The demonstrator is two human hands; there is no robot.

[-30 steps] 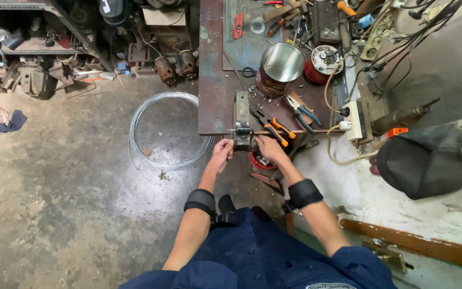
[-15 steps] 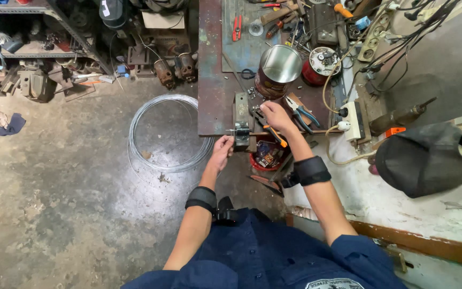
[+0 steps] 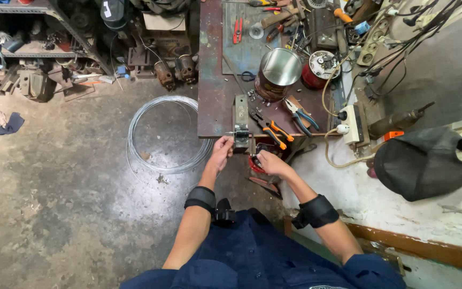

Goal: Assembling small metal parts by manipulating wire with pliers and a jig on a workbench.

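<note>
A small metal vise [image 3: 240, 134] is clamped at the near edge of the dark steel workbench [image 3: 215, 107]. My left hand [image 3: 221, 153] reaches up to the vise's left side, fingers pinched around the thin handle bar sticking out there. My right hand [image 3: 271, 163] is just below and right of the vise, under the bench edge. Its fingers are curled, and what they hold is too small to make out. Orange-handled pliers [image 3: 271, 131] lie on the bench right beside the vise, above my right hand.
A coil of bare wire [image 3: 164, 134] lies on the concrete floor left of the bench. The bench also carries a shiny metal can [image 3: 278, 72], blue-handled pliers [image 3: 301, 115] and several tools. A white power strip [image 3: 352, 124] and a dark bag [image 3: 429, 163] sit to the right.
Half a second ago my right hand was up on the bench at the orange pliers; it has dropped back below the bench edge beside the vise. My left hand has stayed at the vise.
</note>
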